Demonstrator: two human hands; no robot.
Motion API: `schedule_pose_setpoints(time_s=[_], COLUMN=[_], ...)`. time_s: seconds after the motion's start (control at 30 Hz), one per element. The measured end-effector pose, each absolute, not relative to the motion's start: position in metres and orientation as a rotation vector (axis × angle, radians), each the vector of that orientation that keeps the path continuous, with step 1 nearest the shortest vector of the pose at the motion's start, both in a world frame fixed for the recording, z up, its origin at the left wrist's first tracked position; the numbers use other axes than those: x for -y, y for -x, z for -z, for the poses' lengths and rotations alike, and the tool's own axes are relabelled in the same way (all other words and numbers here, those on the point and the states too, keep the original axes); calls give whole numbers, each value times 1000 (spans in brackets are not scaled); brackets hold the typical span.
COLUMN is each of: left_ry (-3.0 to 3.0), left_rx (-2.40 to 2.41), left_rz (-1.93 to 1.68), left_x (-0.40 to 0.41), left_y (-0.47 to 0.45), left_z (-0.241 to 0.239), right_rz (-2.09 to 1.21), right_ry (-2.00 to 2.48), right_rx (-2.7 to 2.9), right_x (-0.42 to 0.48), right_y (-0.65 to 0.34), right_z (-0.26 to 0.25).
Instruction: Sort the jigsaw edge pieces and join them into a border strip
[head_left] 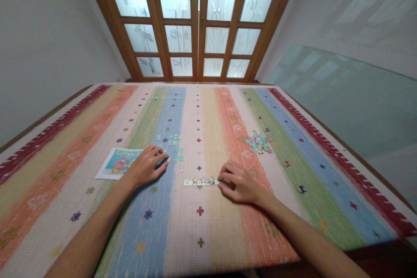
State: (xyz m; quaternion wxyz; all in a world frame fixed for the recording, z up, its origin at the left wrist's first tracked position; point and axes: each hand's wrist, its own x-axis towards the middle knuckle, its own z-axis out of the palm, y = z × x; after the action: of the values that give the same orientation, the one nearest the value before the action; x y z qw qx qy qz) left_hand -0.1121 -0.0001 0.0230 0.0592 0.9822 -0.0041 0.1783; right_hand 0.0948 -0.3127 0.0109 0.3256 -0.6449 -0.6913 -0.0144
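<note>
A short row of joined puzzle pieces (pixel 200 181) lies on the striped cloth in front of me. My right hand (pixel 237 180) rests at the row's right end, fingers curled and touching it. My left hand (pixel 148 165) lies palm down with fingers stretched over loose teal puzzle pieces (pixel 172 145) on the blue stripe. A picture card with a pink cartoon star (pixel 119 163) sits just left of my left hand. A second heap of loose pieces (pixel 259 142) lies further off to the right.
The striped cloth (pixel 208 226) covers a large table with a dark red border (pixel 358 169). A sheet of glass (pixel 352 100) leans against the right wall. Wooden doors with frosted panes (pixel 198 21) stand behind the table.
</note>
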Motion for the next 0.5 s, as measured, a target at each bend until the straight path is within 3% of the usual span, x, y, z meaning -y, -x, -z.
schedule_pose_setpoints(time_s=[0.5], left_ry=[-2836], left_rx=[-74], left_rz=[-464], left_x=[2], left_y=[111], left_z=[-28], right_rz=[50], right_ry=[1696], right_rx=[1822], right_x=[313], right_y=[-96], right_z=[-7])
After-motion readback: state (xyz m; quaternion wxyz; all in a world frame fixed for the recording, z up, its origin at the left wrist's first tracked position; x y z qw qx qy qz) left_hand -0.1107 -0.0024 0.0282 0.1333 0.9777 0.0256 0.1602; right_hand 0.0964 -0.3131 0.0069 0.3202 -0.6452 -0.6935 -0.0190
